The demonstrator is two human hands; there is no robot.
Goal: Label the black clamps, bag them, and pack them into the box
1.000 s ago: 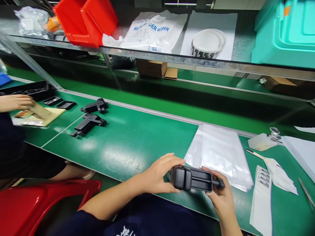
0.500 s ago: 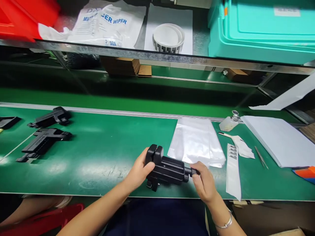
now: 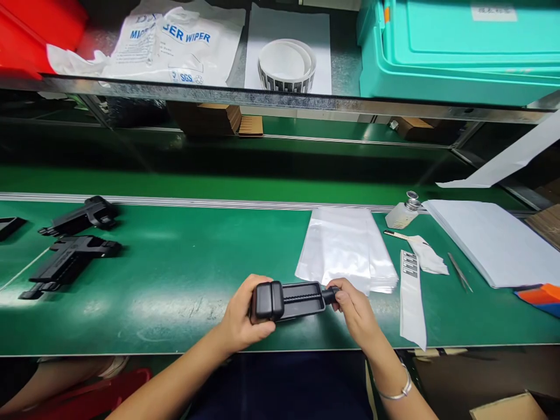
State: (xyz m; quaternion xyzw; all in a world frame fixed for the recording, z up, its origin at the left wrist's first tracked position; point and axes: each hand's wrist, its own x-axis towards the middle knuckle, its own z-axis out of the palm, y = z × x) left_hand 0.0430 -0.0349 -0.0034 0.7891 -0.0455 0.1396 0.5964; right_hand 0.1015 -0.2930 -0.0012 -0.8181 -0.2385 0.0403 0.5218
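Note:
Between my two hands a black plastic device (image 3: 301, 298) is held above the front of the green bench. It has a blocky jaw at one end, a long recessed body with a ribbed strip, and a knob at the other end. My left hand (image 3: 247, 312) wraps around the blocky end, thumb below. With the fingertips of my right hand (image 3: 352, 306) I pinch the knob. Behind the device lies a stack of clear plastic bags (image 3: 341, 251). Two similar black devices (image 3: 72, 262) rest on the bench at the left.
On the right are a pump bottle (image 3: 402, 213), a brush on a white cloth (image 3: 426, 254), a label strip (image 3: 412, 303), tweezers (image 3: 459, 272) and white paper (image 3: 499, 239). A metal shelf (image 3: 280, 100) overhead carries a label roll (image 3: 286, 67), wiper bag and teal bin (image 3: 455, 79).
The device has been turned over in my hands, so its recessed, ribbed face now points up. My left hand has shifted slightly left, and my right hand still pinches the knob.

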